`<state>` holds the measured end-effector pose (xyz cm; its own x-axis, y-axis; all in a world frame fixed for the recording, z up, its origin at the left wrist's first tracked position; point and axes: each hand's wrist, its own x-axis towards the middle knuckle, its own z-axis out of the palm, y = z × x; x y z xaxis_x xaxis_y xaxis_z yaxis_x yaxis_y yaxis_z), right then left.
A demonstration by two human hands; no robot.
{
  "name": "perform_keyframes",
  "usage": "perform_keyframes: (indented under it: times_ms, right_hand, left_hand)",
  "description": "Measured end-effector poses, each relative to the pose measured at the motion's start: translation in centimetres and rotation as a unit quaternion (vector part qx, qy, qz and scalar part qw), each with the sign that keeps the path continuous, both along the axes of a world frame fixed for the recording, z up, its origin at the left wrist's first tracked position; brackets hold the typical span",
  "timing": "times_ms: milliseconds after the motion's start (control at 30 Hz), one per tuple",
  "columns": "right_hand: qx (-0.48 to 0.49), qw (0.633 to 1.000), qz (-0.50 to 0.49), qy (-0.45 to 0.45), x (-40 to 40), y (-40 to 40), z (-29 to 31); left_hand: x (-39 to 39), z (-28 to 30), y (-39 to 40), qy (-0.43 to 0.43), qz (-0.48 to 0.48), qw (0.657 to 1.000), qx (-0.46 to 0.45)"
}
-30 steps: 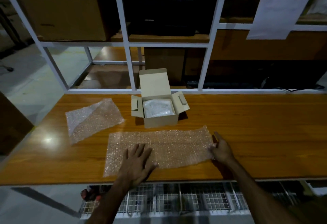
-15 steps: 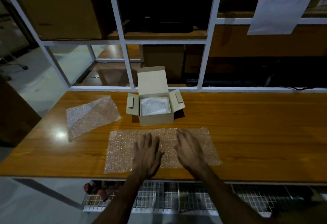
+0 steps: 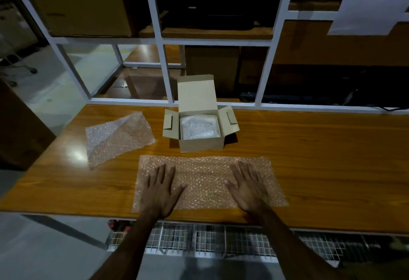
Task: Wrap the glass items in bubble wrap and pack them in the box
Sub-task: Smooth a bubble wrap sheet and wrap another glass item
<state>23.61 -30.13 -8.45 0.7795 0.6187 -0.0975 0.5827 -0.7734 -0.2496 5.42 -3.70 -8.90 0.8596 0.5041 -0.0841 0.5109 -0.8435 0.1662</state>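
Note:
A large sheet of bubble wrap (image 3: pixel 205 180) lies flat near the front edge of the wooden table (image 3: pixel 321 158). My left hand (image 3: pixel 160 189) presses flat on its left part, fingers straight and spread. My right hand (image 3: pixel 247 185) presses flat on its right part in the same way. Behind the sheet stands a small cardboard box (image 3: pixel 200 125) with its lid and side flaps open. Inside the box sits a bundle wrapped in bubble wrap (image 3: pixel 199 126). No bare glass item is in view.
A second, smaller piece of bubble wrap (image 3: pixel 117 138) lies at the table's left. A white metal shelf frame (image 3: pixel 163 69) runs along the back edge, with cardboard boxes behind it. Wire baskets (image 3: pixel 210 241) hang below the front edge.
My hands have slid apart across the large sheet, the left one leftward and the right one rightward, after meeting near its middle. One second ago the right hand was at the sheet's right edge.

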Motion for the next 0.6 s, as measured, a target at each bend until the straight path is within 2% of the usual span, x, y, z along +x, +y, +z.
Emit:
perform_keyframes:
  times_ms: [367, 600]
  right_hand:
    - [-0.024, 0.996, -0.087, -0.015, 2.7, -3.3, -0.2]
    - [-0.018, 0.999, -0.040, 0.012, 3.9, -4.9, 0.3]
  left_hand:
    - [-1.7, 0.3, 2.3, -0.001, 0.074, 0.997, -0.005]
    - [-2.3, 0.7, 3.2, 0.014, 0.053, 0.998, -0.011]
